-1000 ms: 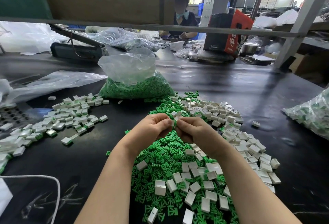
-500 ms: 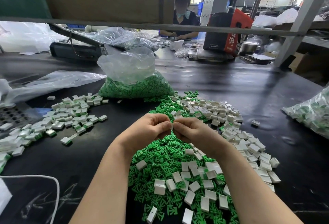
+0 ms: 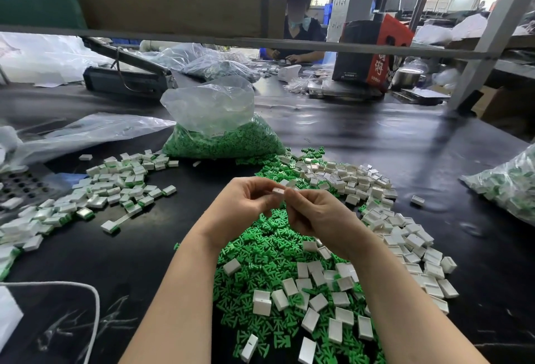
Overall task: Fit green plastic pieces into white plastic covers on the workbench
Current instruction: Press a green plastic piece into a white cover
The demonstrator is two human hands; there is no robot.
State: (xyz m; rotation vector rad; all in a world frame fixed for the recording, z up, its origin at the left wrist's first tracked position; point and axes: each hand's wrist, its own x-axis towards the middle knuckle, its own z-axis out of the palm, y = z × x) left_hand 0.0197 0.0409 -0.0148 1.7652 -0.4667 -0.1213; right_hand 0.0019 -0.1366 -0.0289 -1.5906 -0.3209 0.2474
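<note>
My left hand point(image 3: 241, 204) and my right hand point(image 3: 314, 213) meet above the pile, fingertips together, pinching one small white cover point(image 3: 278, 190) between them. Whether a green piece sits inside it is hidden by my fingers. Below my hands lies a heap of loose green plastic pieces point(image 3: 260, 250) mixed with empty white covers point(image 3: 318, 285). More white covers point(image 3: 376, 190) spread to the right. A heap of assembled white-and-green parts point(image 3: 115, 184) lies to the left.
A clear bag of green pieces point(image 3: 220, 135) stands behind the pile. Another bag of finished parts point(image 3: 509, 184) sits at the right edge. Flat plastic bags point(image 3: 86, 132) and a perforated tray point(image 3: 20, 187) lie left. A person works at the far side.
My hands rose slightly and opened apart a little; the white cover now shows between the fingertips, where earlier they were pressed tightly together.
</note>
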